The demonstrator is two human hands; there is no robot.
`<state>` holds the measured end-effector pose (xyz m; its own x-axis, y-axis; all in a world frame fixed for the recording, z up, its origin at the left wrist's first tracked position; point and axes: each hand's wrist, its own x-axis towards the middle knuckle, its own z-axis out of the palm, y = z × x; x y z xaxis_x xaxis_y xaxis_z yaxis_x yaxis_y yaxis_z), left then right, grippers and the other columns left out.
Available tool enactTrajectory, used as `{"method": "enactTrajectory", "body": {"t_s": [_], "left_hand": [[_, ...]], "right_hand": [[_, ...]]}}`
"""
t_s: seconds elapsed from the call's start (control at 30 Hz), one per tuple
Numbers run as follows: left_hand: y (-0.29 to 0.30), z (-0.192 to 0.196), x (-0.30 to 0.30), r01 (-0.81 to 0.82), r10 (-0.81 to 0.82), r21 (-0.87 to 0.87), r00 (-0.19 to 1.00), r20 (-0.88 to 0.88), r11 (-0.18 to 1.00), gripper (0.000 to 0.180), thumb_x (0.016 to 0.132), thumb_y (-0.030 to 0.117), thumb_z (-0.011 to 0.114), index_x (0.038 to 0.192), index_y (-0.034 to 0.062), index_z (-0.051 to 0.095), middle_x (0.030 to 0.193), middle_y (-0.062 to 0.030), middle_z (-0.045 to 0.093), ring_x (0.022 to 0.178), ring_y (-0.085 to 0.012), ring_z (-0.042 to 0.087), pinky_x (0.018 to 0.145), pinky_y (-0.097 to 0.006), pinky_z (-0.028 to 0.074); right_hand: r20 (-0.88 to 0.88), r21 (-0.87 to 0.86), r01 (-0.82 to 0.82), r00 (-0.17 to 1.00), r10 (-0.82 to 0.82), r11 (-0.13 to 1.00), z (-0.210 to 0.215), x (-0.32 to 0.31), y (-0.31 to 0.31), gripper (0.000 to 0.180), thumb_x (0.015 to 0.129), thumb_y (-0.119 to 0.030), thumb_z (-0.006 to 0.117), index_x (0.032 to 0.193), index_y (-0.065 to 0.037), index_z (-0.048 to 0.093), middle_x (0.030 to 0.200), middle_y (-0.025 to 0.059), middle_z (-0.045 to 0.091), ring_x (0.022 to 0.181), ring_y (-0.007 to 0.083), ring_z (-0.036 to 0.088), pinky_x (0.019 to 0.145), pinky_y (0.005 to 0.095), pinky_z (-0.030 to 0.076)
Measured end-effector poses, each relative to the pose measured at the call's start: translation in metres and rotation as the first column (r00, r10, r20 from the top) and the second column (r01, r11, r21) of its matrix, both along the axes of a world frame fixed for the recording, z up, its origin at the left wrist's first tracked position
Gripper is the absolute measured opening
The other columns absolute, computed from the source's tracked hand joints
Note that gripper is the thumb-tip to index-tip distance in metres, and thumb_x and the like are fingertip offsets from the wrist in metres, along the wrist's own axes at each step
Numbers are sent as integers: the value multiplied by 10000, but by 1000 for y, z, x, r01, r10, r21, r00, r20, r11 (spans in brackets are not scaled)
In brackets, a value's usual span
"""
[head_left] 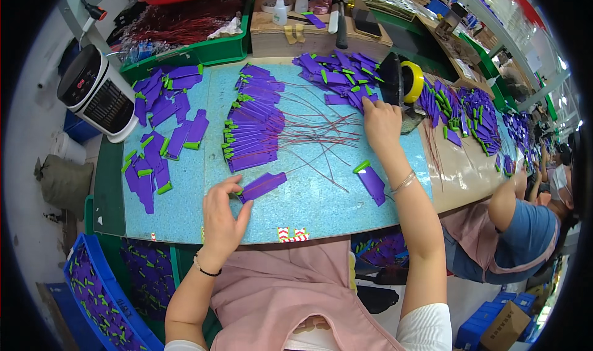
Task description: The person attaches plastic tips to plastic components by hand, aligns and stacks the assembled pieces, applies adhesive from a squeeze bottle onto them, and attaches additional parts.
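Note:
My left hand is at the near edge of the blue mat, thumb and forefinger apart around the green end of a single flat purple piece. My right hand reaches to the near edge of a heap of purple pieces with green ends. Its fingers are drawn together there; what lies between them is hidden. Between my hands, an overlapping row of purple pieces has thin dark-red wires trailing rightward. Another purple piece lies alone below my right wrist.
Loose purple pieces lie at left beside a white heater. Behind stand a green tray of red wires and a wooden box. A yellow tape roll is right of my hand. A co-worker sits at right.

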<state>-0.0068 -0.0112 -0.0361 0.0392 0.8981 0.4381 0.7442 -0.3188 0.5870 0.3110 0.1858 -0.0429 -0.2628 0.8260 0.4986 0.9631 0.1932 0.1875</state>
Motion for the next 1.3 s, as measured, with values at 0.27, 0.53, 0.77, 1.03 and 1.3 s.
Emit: {"method": "enactTrajectory", "body": {"t_s": [0.27, 0.53, 0.77, 1.03, 1.3], "left_hand": [[-1, 8, 8, 130, 38, -274, 845, 533, 953, 278, 931, 50, 543, 1201, 18, 484, 906, -68, 643, 782, -102, 597, 647, -234, 438], [1, 11, 5, 409, 93, -306, 463, 881, 860, 250, 992, 164, 478, 1194, 28, 531, 857, -39, 631, 675, -36, 544, 534, -182, 347], [-2, 19, 21, 313, 51, -238, 505, 861, 920, 280, 945, 88, 560, 1206, 15, 487, 864, -61, 636, 785, -83, 614, 702, -207, 477], [-1, 15, 13, 391, 77, -323, 529, 845, 862, 164, 946, 102, 556, 1072, 30, 481, 856, -106, 669, 695, -79, 594, 630, -208, 461], [0, 30, 18, 375, -191, -273, 831, 522, 886, 157, 828, 118, 707, 931, 12, 654, 865, -91, 667, 693, -127, 605, 597, -257, 458]], "right_hand": [[-762, 82, -343, 584, 281, 936, 46, -38, -62, 119, 854, -43, 610, 972, -45, 626, 803, 109, 638, 706, 226, 627, 633, 316, 480], [-860, -111, -817, 364, 357, 566, 50, -110, -151, 183, 812, -18, 655, 993, -29, 640, 824, 133, 630, 741, 296, 613, 657, 360, 490], [-881, -46, -689, 369, 296, 723, 36, -121, -158, 171, 805, -80, 697, 934, -8, 611, 806, 128, 621, 682, 248, 593, 592, 350, 478], [-995, -74, -686, 3, -98, 724, 21, -115, -167, 170, 845, -134, 694, 879, 19, 630, 823, 107, 644, 681, 171, 594, 617, 282, 472], [-916, 35, -723, 254, 312, 690, 27, -113, -170, 58, 842, -58, 652, 839, -1, 639, 733, 127, 620, 645, 258, 608, 575, 325, 474]]}}
